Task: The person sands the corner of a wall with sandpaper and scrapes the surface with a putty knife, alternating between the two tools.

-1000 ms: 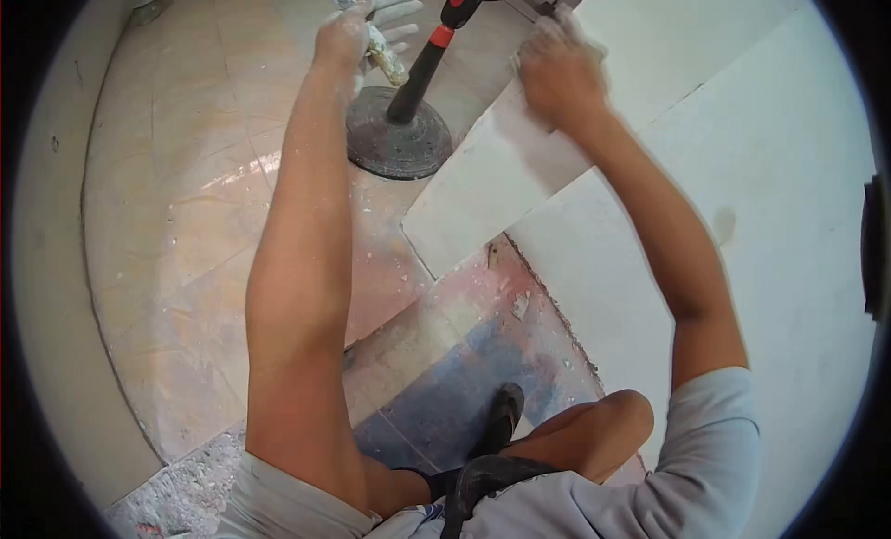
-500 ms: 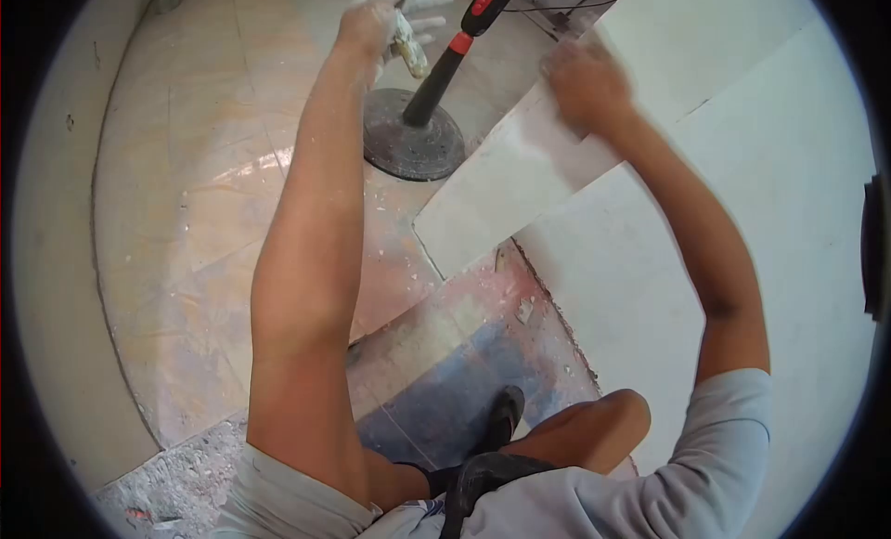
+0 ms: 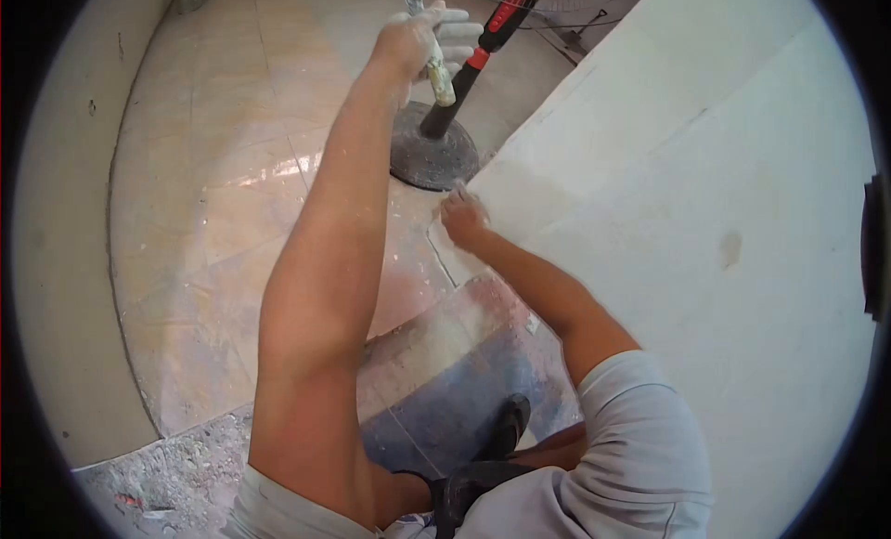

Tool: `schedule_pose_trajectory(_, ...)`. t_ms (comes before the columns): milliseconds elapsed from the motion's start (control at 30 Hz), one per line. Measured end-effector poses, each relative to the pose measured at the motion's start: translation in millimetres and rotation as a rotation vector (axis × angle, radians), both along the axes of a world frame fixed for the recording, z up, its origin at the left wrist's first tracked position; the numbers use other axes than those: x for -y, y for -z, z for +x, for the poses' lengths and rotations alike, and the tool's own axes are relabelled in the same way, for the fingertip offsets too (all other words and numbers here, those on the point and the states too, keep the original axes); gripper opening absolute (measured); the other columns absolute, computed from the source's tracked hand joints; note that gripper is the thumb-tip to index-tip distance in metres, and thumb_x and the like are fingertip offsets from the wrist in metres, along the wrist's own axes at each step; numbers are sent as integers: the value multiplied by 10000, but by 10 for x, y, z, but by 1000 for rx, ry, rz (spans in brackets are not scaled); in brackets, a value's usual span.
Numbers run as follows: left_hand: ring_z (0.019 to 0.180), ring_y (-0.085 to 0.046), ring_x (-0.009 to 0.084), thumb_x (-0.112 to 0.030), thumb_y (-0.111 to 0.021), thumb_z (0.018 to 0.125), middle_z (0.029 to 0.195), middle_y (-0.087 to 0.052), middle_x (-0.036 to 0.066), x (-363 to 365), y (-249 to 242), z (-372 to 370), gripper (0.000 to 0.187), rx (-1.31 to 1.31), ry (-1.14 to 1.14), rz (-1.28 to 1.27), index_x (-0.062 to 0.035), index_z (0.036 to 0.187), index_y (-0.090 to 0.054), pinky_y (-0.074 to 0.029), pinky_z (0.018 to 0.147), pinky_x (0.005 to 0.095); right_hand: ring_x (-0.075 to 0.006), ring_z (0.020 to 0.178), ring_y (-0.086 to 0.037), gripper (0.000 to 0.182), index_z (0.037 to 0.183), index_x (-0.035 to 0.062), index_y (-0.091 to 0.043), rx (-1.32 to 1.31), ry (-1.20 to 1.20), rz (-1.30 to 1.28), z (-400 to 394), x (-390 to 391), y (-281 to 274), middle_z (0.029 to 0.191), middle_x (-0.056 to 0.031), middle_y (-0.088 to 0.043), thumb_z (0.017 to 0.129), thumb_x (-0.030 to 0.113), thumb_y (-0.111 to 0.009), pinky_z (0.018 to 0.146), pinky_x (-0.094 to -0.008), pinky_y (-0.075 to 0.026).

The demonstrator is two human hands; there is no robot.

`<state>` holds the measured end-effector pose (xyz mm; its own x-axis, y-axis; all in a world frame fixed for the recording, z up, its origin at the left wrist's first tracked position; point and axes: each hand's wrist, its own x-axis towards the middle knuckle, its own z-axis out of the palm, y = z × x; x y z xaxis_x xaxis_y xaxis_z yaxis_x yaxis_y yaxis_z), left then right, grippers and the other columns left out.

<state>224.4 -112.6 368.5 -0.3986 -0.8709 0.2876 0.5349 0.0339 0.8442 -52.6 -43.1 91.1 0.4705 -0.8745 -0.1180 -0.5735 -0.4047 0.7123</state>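
Observation:
My left hand (image 3: 413, 49), its fingers coated in white, reaches forward at the top. A putty knife (image 3: 440, 79) with a smeared, pale handle is held between thumb and palm, the other fingers stretched out; its metal blade leaves the frame. My right hand (image 3: 464, 217) is low at the left edge of a large white smooth surface (image 3: 640, 223), close to the floor. Its whitened fingers are curled against that edge. Whatever they hold, if anything, is hidden. A faint line and a darker patch mark the white surface.
A pedestal fan's round black base (image 3: 432, 154) stands on the tiled floor (image 3: 241, 130) just beyond my hands. A pale wall (image 3: 70, 214) runs along the left. Crumbled debris (image 3: 181, 474) lies at lower left. My shoe (image 3: 510, 426) rests on blue-stained tiles.
My right hand has swept down and left along the white surface, from its upper part to near the floor. My left hand has shifted slightly right and down in view, still with the putty knife.

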Motion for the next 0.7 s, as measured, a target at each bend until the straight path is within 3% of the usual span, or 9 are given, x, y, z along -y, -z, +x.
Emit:
schedule_pose_trajectory(67, 1084, -684, 235, -371, -364, 1103, 1322, -685, 113, 35, -18, 45, 483, -6, -18, -15, -26, 1371, -570, -549, 922, 355, -329, 1238, -551, 367, 1106, 39, -708, -72, 255, 43, 156, -4, -644, 1169, -140, -655, 802, 244, -699, 1223, -539, -255)
schedule_pose_trajectory(100, 1107, -678, 241, -359, -362, 1106, 1326, -681, 119, 69, -26, 42, 479, -20, -28, -36, -19, 1379, -560, -541, 947, 370, -335, 1296, -519, 561, 1219, 35, -643, 373, 425, 443, 78, 24, -1604, 1277, -155, -614, 724, 249, -800, 1198, -512, -310)
schedule_pose_trajectory(167, 1113, -676, 245, -359, -360, 1106, 1332, -677, 121, 117, -20, 26, 481, -37, -19, -32, -19, 1384, -556, -541, 950, 371, -365, 1441, -396, 683, 1372, 62, -570, 4, 361, -94, 272, -244, -2496, 1476, -135, -517, 749, 230, -792, 1185, -521, -334)
schedule_pose_trajectory(233, 1124, -672, 253, -359, -356, 1106, 1344, -669, 124, 177, -9, -27, 485, -62, -10, -20, -19, 1395, -546, -539, 957, 373, -270, 1509, -327, 616, 1496, 108, -485, -155, 153, -304, -93, -195, -3568, 1595, -64, -429, 882, 98, -544, 1241, -515, -246)
schedule_pose_trajectory(300, 1136, -667, 260, -359, -352, 1107, 1355, -661, 128, 224, 9, -97, 489, -87, 4, -8, -19, 1406, -536, -537, 964, 374, -285, 1431, -437, 592, 1466, 94, -520, -195, -11, -614, 5, -443, -4676, 1570, -97, -454, 880, 22, -484, 1243, -487, -252)
schedule_pose_trajectory(333, 1142, -665, 264, -359, -350, 1107, 1361, -657, 129, 254, 10, -126, 491, -96, 8, -6, -20, 1411, -531, -536, 968, 375, -301, 1392, -479, 582, 1483, 91, -498, -136, 257, -741, -239, -390, -5130, 1551, -119, -473, 903, 55, -483, 1233, -475, -269)
schedule_pose_trajectory(500, 1166, -657, 278, -354, -342, 1107, 1383, -643, 135, 278, 92, -251, 494, -113, 18, 32, -26, 1431, -516, -534, 974, 369, -374, 1094, -661, 375, 1240, 53, -669, -106, -32, -882, -51, -524, -5027, 1217, -182, -686, 927, 122, -474, 1093, -500, -437)
schedule_pose_trajectory(600, 1161, -661, 278, -350, -341, 1108, 1380, -645, 134, 220, 118, -216, 489, -113, 11, 49, -25, 1428, -517, -531, 980, 376, -235, 1511, -310, 559, 1509, 101, -474, -43, 58, -677, -23, -393, -3401, 1605, -79, -406, 962, 201, -517, 1258, -469, -206)
schedule_pose_trajectory(700, 1154, -666, 277, -343, -340, 1109, 1376, -648, 133, 138, -31, -216, 483, -125, 21, 39, -23, 1424, -519, -526, 990, 386, -256, 1503, -328, 552, 1434, 19, -539, 113, 140, -205, -86, -384, -1675, 1563, -127, -459, 943, 270, -538, 1273, -459, -169)
